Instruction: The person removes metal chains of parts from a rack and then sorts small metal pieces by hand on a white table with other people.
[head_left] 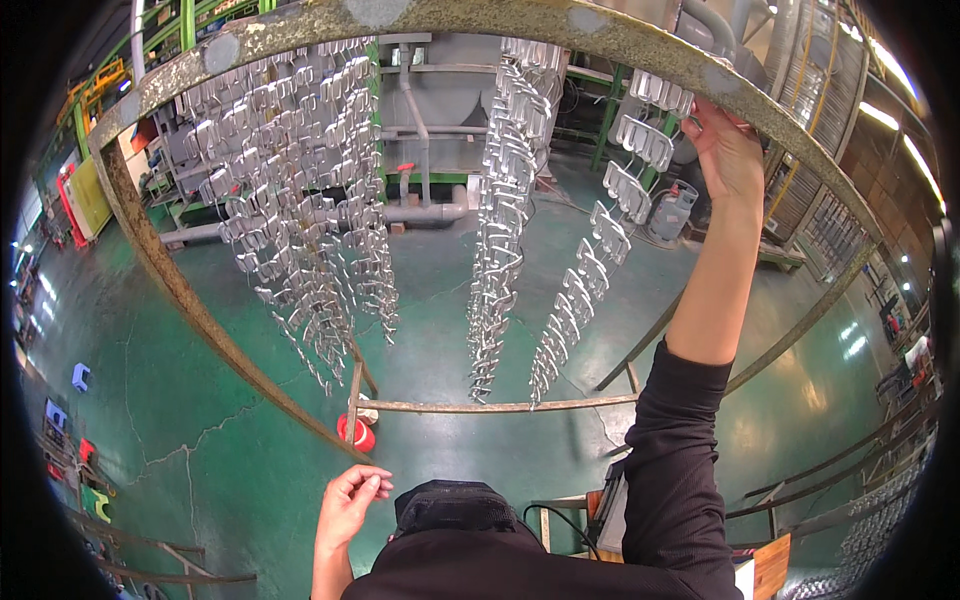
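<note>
My right hand [727,155] is raised high to the frame's top bar [640,45], beside the upper end of the rightmost strand of shiny bent-metal pieces [627,190]. Its fingers are bent inward, and the bar hides part of them, so what they grip does not show. Down by my body, my left hand [345,503] is held low with its fingers curled and the thumb against them; nothing shows in it. More strands hang from the same frame: a narrow one in the middle [500,200] and a dense cluster on the left [300,180].
A lower crossbar [500,407] joins the frame close to me. By its left leg sits a red bucket [357,434]. A grey gas cylinder [673,212] stands behind the right strand. Pipes [425,212] run along the back. Racks with more metal pieces [880,520] are at the lower right.
</note>
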